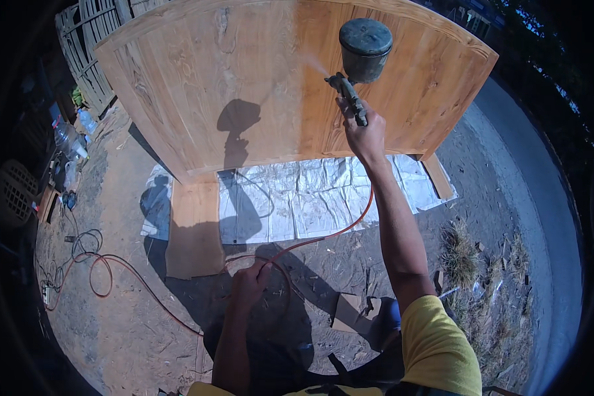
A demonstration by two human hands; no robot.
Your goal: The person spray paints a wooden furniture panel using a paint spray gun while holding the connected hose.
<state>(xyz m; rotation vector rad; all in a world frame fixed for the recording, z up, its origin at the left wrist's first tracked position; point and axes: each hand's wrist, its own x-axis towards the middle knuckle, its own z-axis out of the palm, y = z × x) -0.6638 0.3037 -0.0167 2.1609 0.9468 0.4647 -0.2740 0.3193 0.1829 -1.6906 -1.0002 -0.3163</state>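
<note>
Head view, looking down, outdoors in sun. Right hand (365, 135) raised at arm's length, fingers wrapped tight round the handle of one spray gun (356, 66). Gun sits far and slightly right of centre, in front of the wooden panel (244, 79). Its long axis runs from the handle in the fist up and to the left; the nozzle points left and away toward the panel face, with a faint cone of mist showing off the tip. One dark round cup stands on top of the gun, lid uppermost.

Left hand (249, 285) low and near, closed round the red hose (323, 236), which arcs from that fist up to the base of the gun. The hose also trails left across the dirt in loops (99, 274) toward the left edge.

Panel: one, large, arched along the top, standing on edge. Right part of its face is darker and more orange than the left part. It rests on pale sheets (310, 195) spread on the ground; exact sheet count cannot be told. One flat board (193, 228) lies on the near left of the sheets, one narrower board (438, 176) at the right end.

Far left: at least two clear plastic bottles (69, 137). One dry grass clump (459, 254) on the right.
</note>
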